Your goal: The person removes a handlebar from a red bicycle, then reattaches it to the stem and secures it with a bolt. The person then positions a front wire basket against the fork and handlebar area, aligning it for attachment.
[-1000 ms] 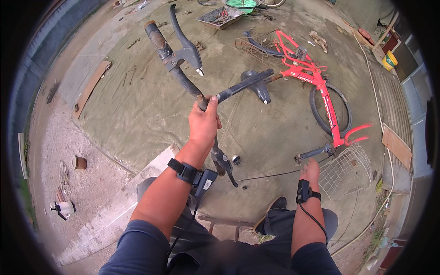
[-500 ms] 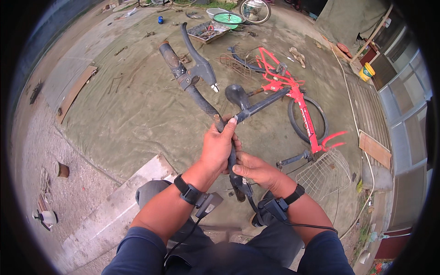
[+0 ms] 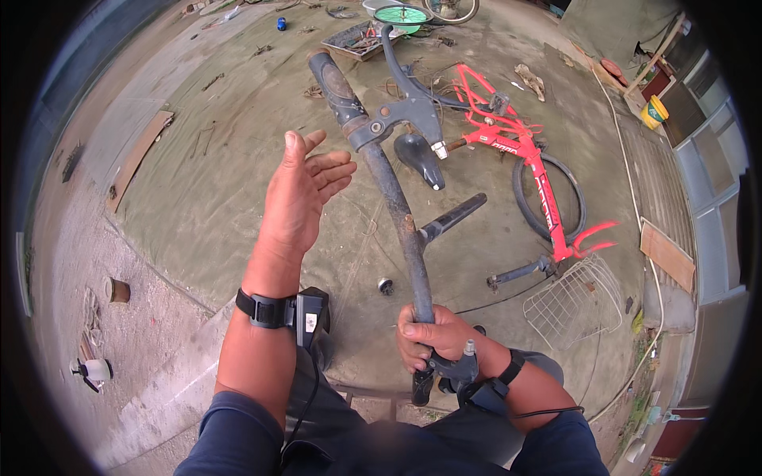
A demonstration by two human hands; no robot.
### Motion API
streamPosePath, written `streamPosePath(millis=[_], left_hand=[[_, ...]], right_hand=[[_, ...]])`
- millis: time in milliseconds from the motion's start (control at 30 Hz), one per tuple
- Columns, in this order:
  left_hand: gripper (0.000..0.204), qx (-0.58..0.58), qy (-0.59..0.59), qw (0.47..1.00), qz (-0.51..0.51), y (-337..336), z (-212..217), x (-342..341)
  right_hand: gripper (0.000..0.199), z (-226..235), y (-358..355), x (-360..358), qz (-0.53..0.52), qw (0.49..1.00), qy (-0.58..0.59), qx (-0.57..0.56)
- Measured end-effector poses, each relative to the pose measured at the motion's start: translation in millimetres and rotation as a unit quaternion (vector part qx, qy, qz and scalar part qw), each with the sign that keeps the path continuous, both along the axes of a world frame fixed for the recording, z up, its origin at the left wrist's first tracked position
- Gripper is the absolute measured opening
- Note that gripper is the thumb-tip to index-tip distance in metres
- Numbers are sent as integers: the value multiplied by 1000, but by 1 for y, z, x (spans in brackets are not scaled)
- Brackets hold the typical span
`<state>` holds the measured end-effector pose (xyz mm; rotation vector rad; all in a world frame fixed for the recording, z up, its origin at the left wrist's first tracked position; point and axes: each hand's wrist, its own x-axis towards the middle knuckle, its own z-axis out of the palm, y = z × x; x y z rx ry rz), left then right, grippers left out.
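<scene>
The left hand (image 3: 305,186) has let go (fingers spread) while the right hand (image 3: 432,337) clenches the rusty tubular handlebar (image 3: 401,218).

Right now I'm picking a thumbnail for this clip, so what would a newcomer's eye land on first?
First the rusty dark handlebar, running up the middle, gripped near its lower end by the right hand. Beside it the left hand hovers open and empty, palm turned toward the bar. Behind, on the right, a stripped red bicycle frame lies on the concrete, with a white wire basket near it.

White label on wrist device (image 3: 310,322)
</scene>
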<state>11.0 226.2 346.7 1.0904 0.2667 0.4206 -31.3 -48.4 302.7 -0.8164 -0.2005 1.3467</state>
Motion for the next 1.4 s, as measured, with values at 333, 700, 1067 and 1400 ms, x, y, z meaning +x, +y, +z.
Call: streamPosePath(millis=[333,700,1067,1400], left_hand=[[37,-442,-348,804,-193,48,13,-18],[19,-350,-329,861,-166,55,26,-30],[16,-322,-271,902,-100,51,30,-31],[16,-306,-215,926,-48,50,17,-23]], right_hand=[[26,-15,2,-43,172,970,162,56],[12,-15,5,-32,203,975,92,1],[16,-13,9,-36,196,977,70,-38],[18,-24,9,-34,186,981,15,-52]])
